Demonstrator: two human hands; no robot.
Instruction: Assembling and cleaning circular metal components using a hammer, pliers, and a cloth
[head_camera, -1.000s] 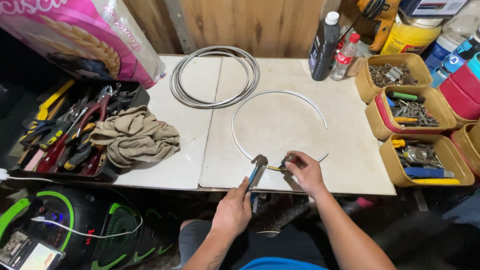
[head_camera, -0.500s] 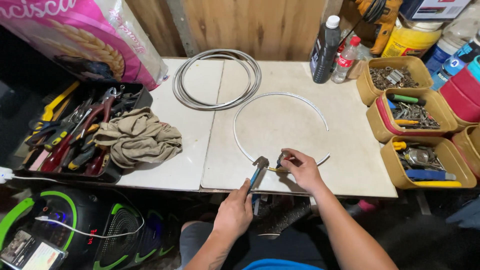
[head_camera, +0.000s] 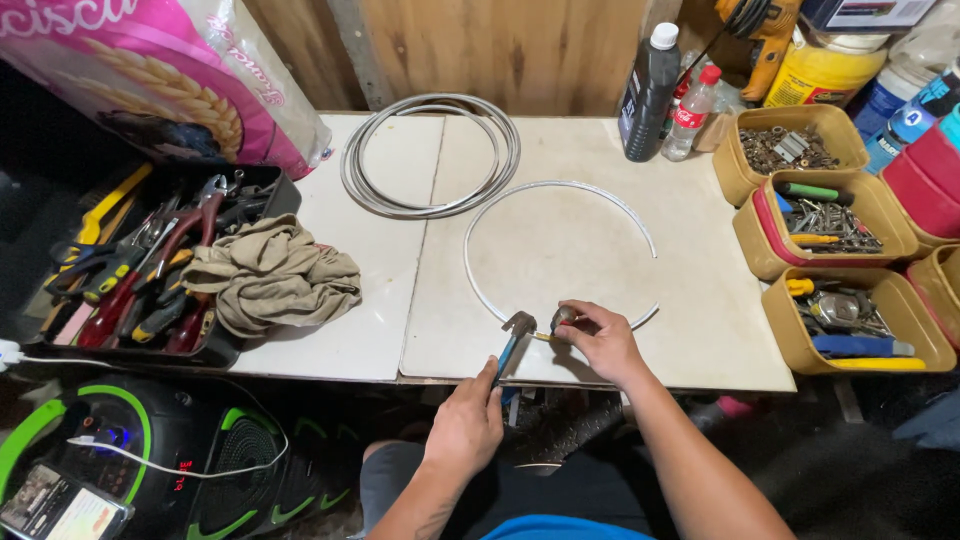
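Left hand (head_camera: 466, 425) clamped on the blue handles of a pair of pliers (head_camera: 512, 341) at the desk's (head_camera: 690, 340) near edge; pliers' long axis runs from the near edge away and slightly right, dark jaws at the far end, on the end of a thin white cable bent into an open ring (head_camera: 560, 250). Right hand (head_camera: 598, 341) just beside, fingers pinched on a small dark fitting (head_camera: 562, 318) at the same cable end, close to the pliers' head. Ring lies flat on the right white panel, gap toward the near right. Packages: big pink printed sack (head_camera: 150, 75) at far left corner, leaning over the desk; black bottle with white cap (head_camera: 648, 95) and small clear bottle with red cap and red label (head_camera: 692, 112) upright at the far edge; yellow tub (head_camera: 822, 72) behind them. Three tan bins of hardware (head_camera: 800, 150) down the right edge. Coiled grey cable (head_camera: 430, 155) at far centre. Beige rag (head_camera: 270, 275) and black tray of hand tools (head_camera: 130, 270) at the left edge.
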